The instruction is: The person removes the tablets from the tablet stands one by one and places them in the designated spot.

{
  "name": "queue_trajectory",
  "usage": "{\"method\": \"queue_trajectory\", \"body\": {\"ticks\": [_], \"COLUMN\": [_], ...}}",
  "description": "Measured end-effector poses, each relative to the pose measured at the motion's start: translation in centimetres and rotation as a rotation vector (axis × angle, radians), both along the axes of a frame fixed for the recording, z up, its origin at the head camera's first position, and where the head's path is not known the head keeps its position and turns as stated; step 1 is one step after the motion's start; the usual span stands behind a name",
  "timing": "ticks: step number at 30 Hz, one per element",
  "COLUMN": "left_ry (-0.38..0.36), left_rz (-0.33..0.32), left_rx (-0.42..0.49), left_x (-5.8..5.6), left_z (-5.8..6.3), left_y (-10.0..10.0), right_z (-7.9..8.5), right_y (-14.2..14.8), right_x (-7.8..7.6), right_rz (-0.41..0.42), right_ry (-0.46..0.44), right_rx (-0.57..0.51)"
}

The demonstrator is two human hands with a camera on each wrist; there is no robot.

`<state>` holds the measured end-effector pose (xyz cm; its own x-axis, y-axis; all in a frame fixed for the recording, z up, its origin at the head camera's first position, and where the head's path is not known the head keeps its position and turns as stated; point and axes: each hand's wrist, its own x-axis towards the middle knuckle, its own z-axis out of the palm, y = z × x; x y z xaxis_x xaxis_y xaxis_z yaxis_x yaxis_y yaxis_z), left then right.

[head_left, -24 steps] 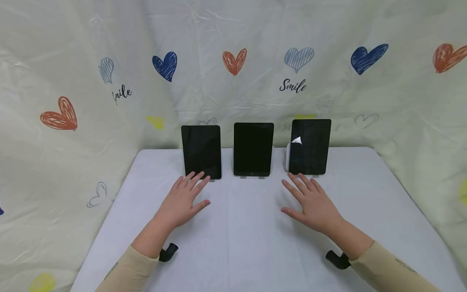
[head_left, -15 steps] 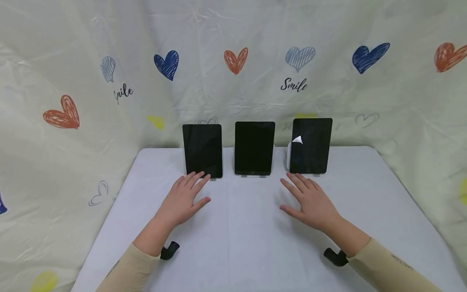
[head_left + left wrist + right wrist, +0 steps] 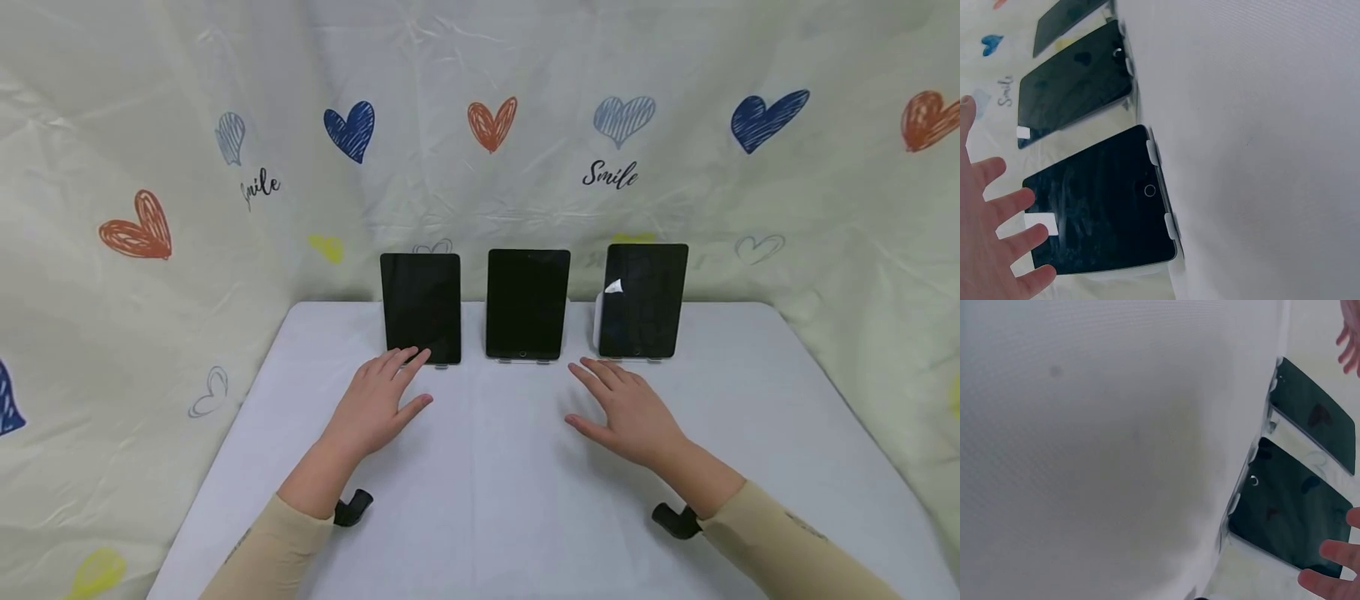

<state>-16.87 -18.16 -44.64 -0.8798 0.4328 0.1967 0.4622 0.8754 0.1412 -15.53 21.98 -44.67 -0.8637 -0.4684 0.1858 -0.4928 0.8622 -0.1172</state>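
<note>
Three black tablets stand upright on small stands in a row along the back of the table: a left tablet (image 3: pixel 422 304), a middle tablet (image 3: pixel 527 304) and a right tablet (image 3: pixel 643 300). My left hand (image 3: pixel 372 408) hovers in front of the left tablet, fingers spread and holding nothing; its fingertips overlap the tablet's lower edge in the head view. Near the right tablet's lower left, my right hand (image 3: pixel 630 412) is spread too, with nothing in it. The left wrist view shows the left tablet (image 3: pixel 1100 206) apart from the hand. Both screens and the third are dark.
A white cloth (image 3: pixel 480 500) covers the table. Behind it hangs a pale curtain (image 3: pixel 420 192) printed with hearts and "Smile". A white object (image 3: pixel 597 321) partly shows behind the right tablet. Black wrist mounts (image 3: pixel 354 507) stick out from the sleeves.
My right hand has shifted a little to the left, away from the right tablet. The left hand has barely moved. The whole head view has drifted slightly; the tablets stay in place.
</note>
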Motion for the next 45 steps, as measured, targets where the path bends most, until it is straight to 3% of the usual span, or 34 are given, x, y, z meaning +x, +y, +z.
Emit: {"method": "queue_trajectory", "body": {"ticks": [26,45], "left_ry": [0.005,0.006], "left_rz": [0.079,0.12], "left_rx": [0.067,0.121], "left_x": [-1.5,-2.7], "left_z": [-0.3,0.3], "left_y": [-0.9,-2.4], "right_z": [0.1,1.1], "right_y": [-3.2,-6.6], "right_x": [-2.5,-3.8], "right_rz": [-0.032,-0.075], "right_ry": [-0.042,-0.125], "right_rx": [-0.058,-0.139]}}
